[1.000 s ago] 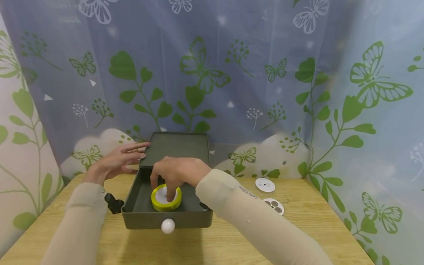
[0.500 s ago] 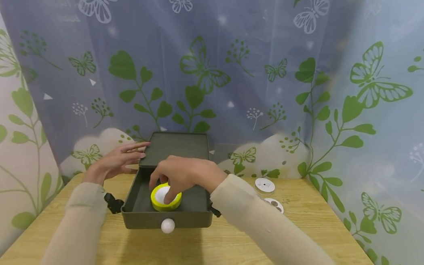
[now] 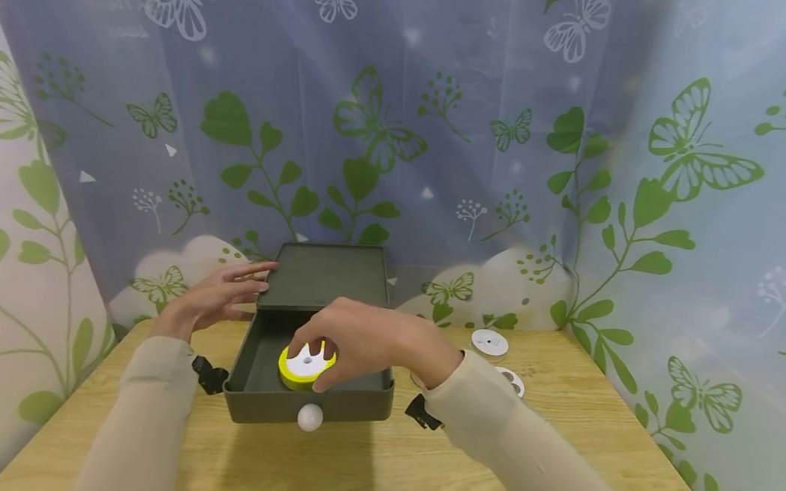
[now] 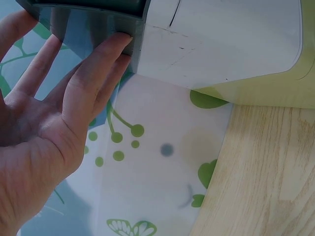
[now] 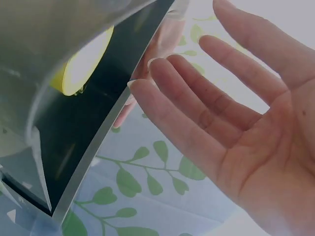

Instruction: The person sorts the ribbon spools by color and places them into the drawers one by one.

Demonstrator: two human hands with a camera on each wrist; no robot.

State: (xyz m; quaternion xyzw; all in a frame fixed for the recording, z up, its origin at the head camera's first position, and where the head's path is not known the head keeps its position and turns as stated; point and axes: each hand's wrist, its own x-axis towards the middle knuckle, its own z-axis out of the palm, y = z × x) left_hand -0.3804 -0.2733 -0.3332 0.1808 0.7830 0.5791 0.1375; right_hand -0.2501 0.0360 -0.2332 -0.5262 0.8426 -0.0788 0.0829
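Observation:
A dark grey box [image 3: 349,408] stands on the wooden table with its lid [image 3: 326,275] raised at the back and a white knob [image 3: 310,418] on its front. Inside lies a spool of yellow ribbon [image 3: 298,379] with a white face, flat on the bottom. My left hand [image 3: 210,306] touches the lid's left edge; the left wrist view shows its fingers [image 4: 88,81] stretched out against the lid. Over the spool and the box's right side is my right hand [image 3: 373,342]. In the right wrist view its fingers [image 5: 182,118] are loosely extended, apart from the spool [image 5: 88,64].
Two white spools, one whole in view [image 3: 490,342] and one partly behind the right sleeve [image 3: 513,380], lie on the table to the box's right. A patterned curtain [image 3: 373,124] hangs behind the table [image 3: 447,466]. Black wrist cameras sit at both cuffs.
My right hand has drawn right and toward me, its fingers coming out of the spool's middle, and more of the white face shows. The left hand stays at the lid.

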